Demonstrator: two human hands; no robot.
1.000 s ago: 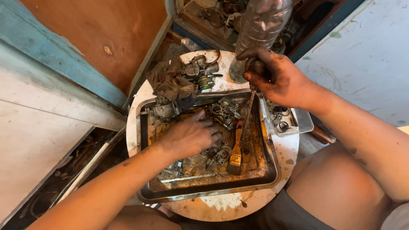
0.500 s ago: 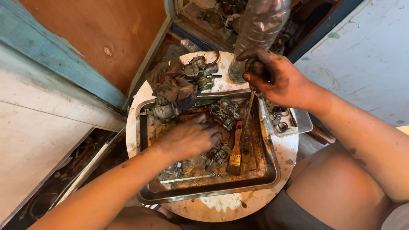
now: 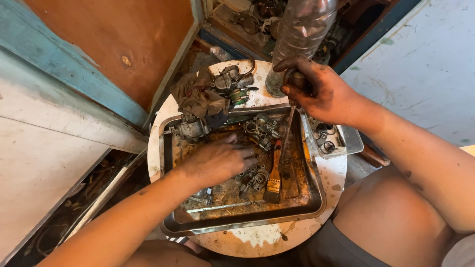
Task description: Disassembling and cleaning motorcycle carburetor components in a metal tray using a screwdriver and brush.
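A: Report the left hand.

B: The left hand point(image 3: 217, 160) lies palm down inside the tray point(image 3: 316, 195), over small metal parts point(image 3: 252, 178). The fingers are curled together, their tips among the parts. Whether they pinch one cannot be told; the hand covers them.

A: And the right hand?

B: The right hand point(image 3: 321, 94) is above the tray's far right corner. Its fingers are closed around the dark handle of a tool point(image 3: 295, 81). The shaft runs from the fist down into the tray.

A: Locate the tray.

B: It sits on a round white table point(image 3: 331, 173), between the person's knees. Its floor is brown and oily.

A: Other contents of the tray?

B: A brush point(image 3: 273, 180) with a reddish handle lies lengthwise right of centre, bristles toward the person. More metal parts point(image 3: 262, 126) lie at the far side, just beside the tool shaft.

A: Items outside the tray?

B: A rag point(image 3: 198, 99) and a carburettor point(image 3: 230, 81) rest on the table's far edge. A clear plastic bottle point(image 3: 299, 34) stands upright just behind the right hand. A small metal tin point(image 3: 346, 141) holding round parts sits against the tray's right rim.
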